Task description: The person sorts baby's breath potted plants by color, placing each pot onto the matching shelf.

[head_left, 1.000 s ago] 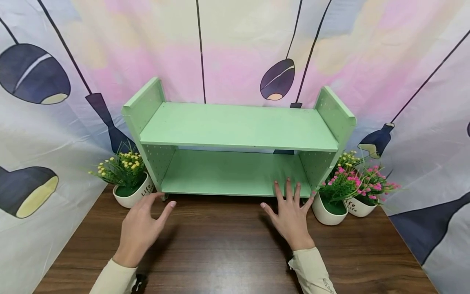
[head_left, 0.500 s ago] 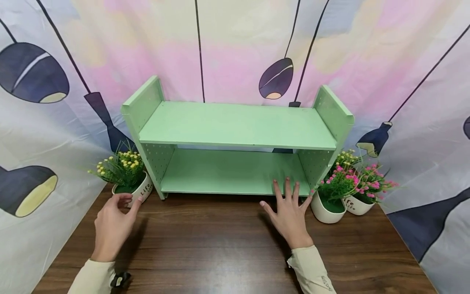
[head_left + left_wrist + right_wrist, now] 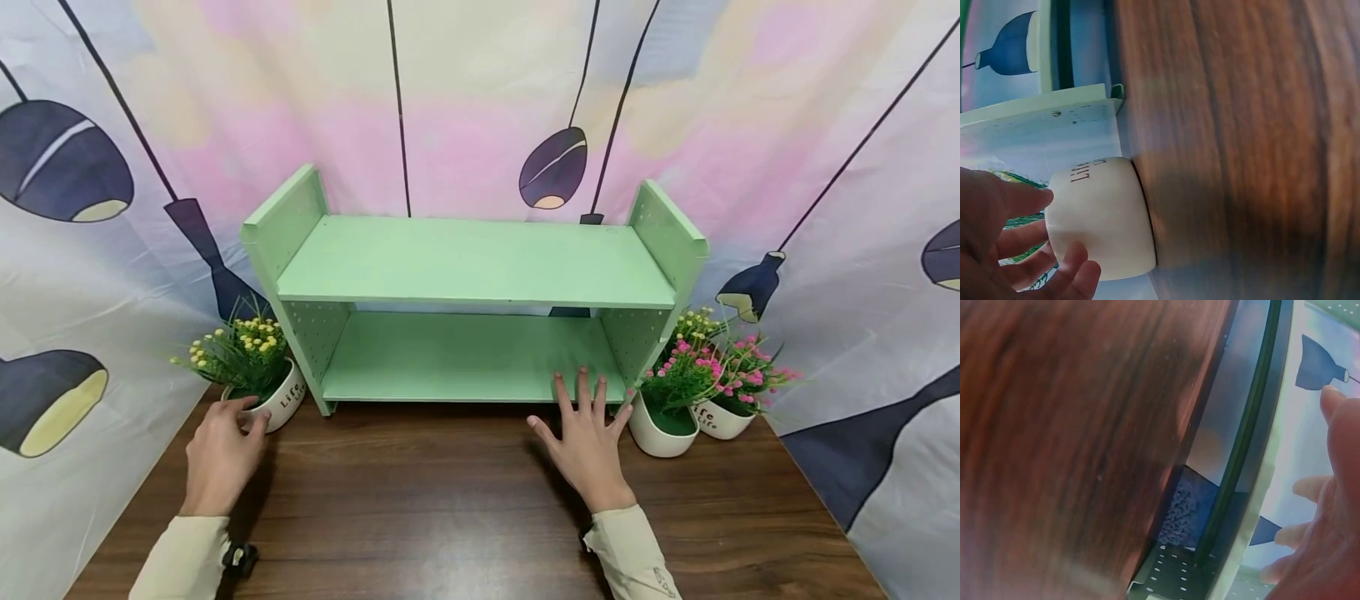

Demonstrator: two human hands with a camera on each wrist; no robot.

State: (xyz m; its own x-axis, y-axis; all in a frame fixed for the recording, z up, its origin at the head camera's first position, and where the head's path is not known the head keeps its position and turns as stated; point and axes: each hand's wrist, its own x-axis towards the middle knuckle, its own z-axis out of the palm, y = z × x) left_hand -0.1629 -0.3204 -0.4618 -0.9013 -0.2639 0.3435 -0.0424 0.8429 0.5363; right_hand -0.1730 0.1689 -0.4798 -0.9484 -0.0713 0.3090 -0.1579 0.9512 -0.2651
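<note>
Left hand (image 3: 219, 458): rim of white flowerpot (image 3: 287, 400) is being pinched | flowerpot: is being supported by wooden table (image 3: 420, 500), beside green shelf (image 3: 465, 258) | right hand (image 3: 588, 454): fingers are being held spread apart near shelf

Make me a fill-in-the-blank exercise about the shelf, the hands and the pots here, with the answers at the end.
1. The shelf unit is painted ____.
2. The left hand is at the rim of a white pot holding ____ flowers.
3. The word printed on that pot is ____.
4. In the head view, the spread right hand overlaps the shelf unit's ____ board.

Missing words: green; yellow; Life; lower.
</note>
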